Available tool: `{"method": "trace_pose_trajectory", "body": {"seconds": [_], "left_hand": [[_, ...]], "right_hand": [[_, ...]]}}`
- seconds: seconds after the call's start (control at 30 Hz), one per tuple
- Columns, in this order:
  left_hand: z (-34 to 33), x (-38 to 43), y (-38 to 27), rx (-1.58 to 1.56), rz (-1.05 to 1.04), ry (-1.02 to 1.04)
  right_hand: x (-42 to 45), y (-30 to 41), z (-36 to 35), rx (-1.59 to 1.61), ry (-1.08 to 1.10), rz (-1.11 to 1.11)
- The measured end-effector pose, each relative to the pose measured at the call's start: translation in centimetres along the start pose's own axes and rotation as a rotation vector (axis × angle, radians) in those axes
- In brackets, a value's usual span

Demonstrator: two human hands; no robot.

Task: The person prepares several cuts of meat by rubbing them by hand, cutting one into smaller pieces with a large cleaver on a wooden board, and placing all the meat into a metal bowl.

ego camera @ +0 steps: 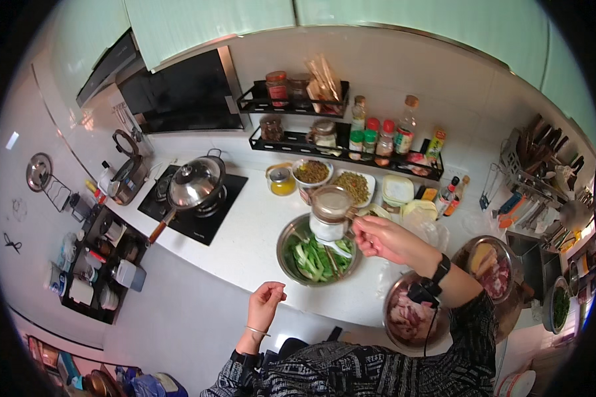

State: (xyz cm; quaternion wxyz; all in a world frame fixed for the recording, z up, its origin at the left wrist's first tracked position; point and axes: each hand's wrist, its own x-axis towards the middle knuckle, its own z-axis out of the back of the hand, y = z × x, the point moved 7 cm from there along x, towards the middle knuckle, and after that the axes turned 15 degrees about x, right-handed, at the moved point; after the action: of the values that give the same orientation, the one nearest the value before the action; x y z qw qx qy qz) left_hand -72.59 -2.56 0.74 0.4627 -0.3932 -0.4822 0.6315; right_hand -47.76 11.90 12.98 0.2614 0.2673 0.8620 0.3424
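Note:
My right hand (385, 239) grips the side handle of a glass jar (331, 211), which has a brownish lid and white contents. The jar hangs over a stainless steel bowl (281, 265) on the white counter. Cut leafy greens (309, 259) lie in this bowl, with what look like chopsticks among them. A white spoon (335, 246) shows just below the jar; whether it touches the greens I cannot tell. Near the counter's front edge, left of the bowl, my left hand (266, 303) is raised with its fingers curled together and nothing visible in them.
A lidded wok (197, 181) stands on the black hob (208, 226), its wooden handle pointing frontward. Metal bowls of raw meat (411, 317) sit by my right forearm. Behind the greens are bowls of chopped food (312, 171) and a jar of yellow liquid (282, 184). Wall racks (298, 141) hold seasonings.

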Motion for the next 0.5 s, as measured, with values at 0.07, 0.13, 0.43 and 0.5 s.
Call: {"method": "trace_pose_trajectory", "body": {"seconds": [0.07, 0.13, 0.43, 0.5], "left_hand": [[2.0, 2.2, 0.0, -0.043, -0.012, 0.006], [3.5, 5.2, -0.1, -0.050, -0.020, 0.043], [12.4, 15.9, 2.8, -0.008, -0.104, 0.288], [14.3, 17.1, 3.3, -0.008, -0.086, 0.304]], "right_hand": [[5.5, 0.9, -1.5, -0.017, 0.013, -0.013], [11.3, 2.2, -2.1, 0.027, -0.048, 0.003], [29.4, 9.1, -1.0, -0.044, -0.446, 0.259], [31.9, 9.7, -0.8, 0.043, -0.478, 0.296]]}}
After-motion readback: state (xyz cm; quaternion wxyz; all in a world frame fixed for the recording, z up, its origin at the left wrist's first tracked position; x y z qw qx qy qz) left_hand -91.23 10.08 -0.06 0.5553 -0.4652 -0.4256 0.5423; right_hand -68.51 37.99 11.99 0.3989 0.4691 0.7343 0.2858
